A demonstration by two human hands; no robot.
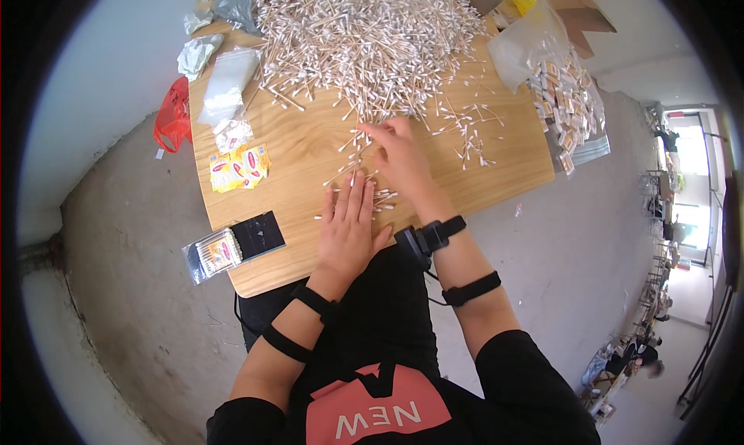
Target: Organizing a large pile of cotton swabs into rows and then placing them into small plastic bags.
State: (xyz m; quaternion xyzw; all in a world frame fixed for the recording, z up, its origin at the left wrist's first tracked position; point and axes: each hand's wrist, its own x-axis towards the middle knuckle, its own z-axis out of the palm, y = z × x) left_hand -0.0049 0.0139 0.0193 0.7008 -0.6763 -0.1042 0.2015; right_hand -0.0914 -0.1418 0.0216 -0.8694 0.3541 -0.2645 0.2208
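One heap of cotton swabs point(372, 46), too many to count, covered the far part of the one table point(294, 158). Of two hands, the left hand point(345, 236) lay flat over several loose swabs point(384, 206), its grip released; the right hand point(403, 162) was by the heap's near edge, its grip impossible to tell. One red bag point(173, 118) showed past the left edge; one filled swab packet point(219, 251) lay near the left corner.

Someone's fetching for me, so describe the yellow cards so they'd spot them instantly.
Find the wooden table. Along its left edge, below the clear bags, lie overlapping yellow cards. Bright yellow and red patches set them apart from those bags.
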